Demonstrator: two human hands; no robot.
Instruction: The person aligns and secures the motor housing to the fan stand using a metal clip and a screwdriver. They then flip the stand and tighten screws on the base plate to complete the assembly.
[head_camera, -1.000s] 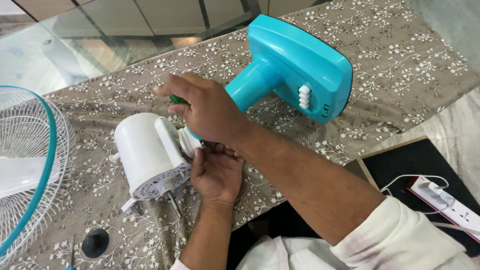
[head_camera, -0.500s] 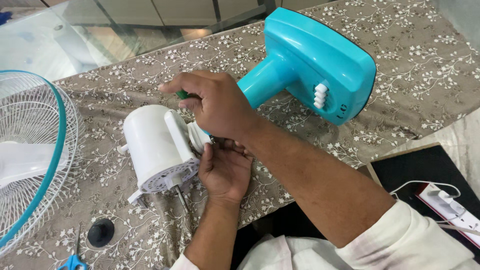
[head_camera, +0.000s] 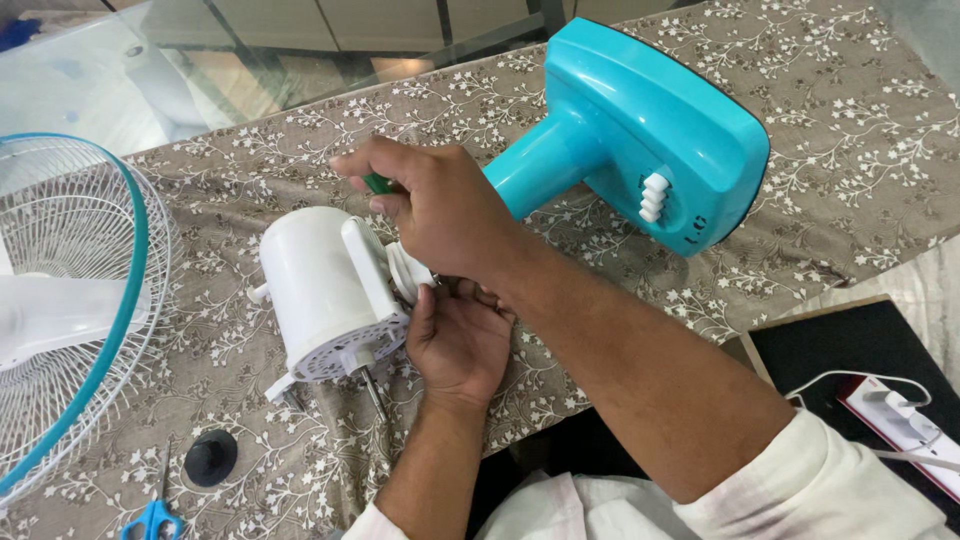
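A white fan motor housing (head_camera: 325, 290) lies on its side on the patterned tablecloth (head_camera: 820, 130), joined to a turquoise fan stand and base (head_camera: 650, 135). My right hand (head_camera: 445, 215) is closed around a green-handled tool (head_camera: 376, 184), only its tip showing, held over the joint between motor and stand. My left hand (head_camera: 458, 345) reaches up from below and grips at the same joint, fingers curled under the neck. The joint itself is mostly hidden by both hands.
A white wire fan guard with a turquoise rim (head_camera: 70, 300) lies at the left. A black round cap (head_camera: 210, 457) and blue-handled scissors (head_camera: 152, 518) lie near the front edge. A white power strip (head_camera: 895, 420) with a plug sits on a black surface at the right.
The view has shifted slightly, so everything sits a little further right and up. Both hands stay at the joint; the scissors have come into view at the bottom left.
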